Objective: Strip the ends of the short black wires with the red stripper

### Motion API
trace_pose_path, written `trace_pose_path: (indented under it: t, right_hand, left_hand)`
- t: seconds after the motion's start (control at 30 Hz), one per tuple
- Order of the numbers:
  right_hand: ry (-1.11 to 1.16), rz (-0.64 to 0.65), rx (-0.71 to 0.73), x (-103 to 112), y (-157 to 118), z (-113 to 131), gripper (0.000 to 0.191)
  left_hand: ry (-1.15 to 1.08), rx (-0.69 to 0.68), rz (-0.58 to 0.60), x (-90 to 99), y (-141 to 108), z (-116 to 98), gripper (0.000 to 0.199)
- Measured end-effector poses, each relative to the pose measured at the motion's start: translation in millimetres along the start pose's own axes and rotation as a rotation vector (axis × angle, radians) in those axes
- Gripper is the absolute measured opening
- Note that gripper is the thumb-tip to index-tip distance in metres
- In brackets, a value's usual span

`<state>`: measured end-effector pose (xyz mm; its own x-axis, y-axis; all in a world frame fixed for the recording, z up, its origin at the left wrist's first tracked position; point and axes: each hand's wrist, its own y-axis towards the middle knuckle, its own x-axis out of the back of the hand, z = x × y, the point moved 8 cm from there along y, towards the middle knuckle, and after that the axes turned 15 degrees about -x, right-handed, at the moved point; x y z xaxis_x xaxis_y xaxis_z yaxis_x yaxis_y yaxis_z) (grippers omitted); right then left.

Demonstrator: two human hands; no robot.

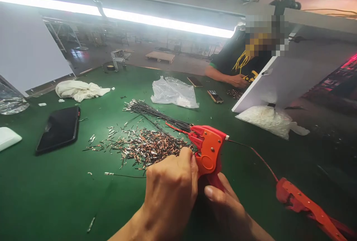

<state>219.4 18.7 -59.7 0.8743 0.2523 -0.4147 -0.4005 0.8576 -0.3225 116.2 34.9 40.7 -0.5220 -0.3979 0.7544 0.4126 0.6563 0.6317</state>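
My right hand (225,203) is wrapped around the handles of an orange and red wire stripper (210,148), whose head points up and to the left. Close against the stripper's jaws is my left hand (171,185), closed on a thin black wire (129,176). That wire sticks out to the left of the fist and ends in a small metal terminal (109,173); its other end is hidden by my fingers. Beyond my left hand lies a heap of short wire offcuts (153,146), with a bundle of black wires (158,114) behind it.
A second wire stripper (304,200) lies at the right. On the green table (55,192) are a black phone (60,127), a clear plastic bag (174,92), a white cloth (79,90) and a bag of white pieces (263,119). Across the table, a person's hand (238,81) holds a yellow tool.
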Motion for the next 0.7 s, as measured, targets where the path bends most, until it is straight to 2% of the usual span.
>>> trace_pose_path:
  t: [0.17,0.33,0.47,0.6,0.7]
  right_hand:
    - [0.026,-0.092,-0.032,9.8,-0.5,-6.5,0.035]
    - [-0.15,0.003,0.092,-1.6,0.5,9.6,0.033]
    - [-0.158,-0.012,0.109,-1.3,1.4,11.7,0.034]
    - [-0.228,-0.034,0.097,-0.5,3.7,9.9,0.031]
    - [-0.343,-0.069,0.154,-0.8,3.5,14.1,0.03]
  left_hand:
    - [-0.064,0.011,0.028,-5.7,-1.5,-0.3,0.021]
    - [-0.087,0.069,-0.003,0.5,-0.6,10.3,0.02]
    - [-0.097,0.087,-0.054,8.3,1.1,15.0,0.018]
    - [-0.204,0.088,-0.003,-0.2,-0.1,11.8,0.018]
    - [-0.29,0.118,0.039,-7.6,-2.7,11.7,0.018]
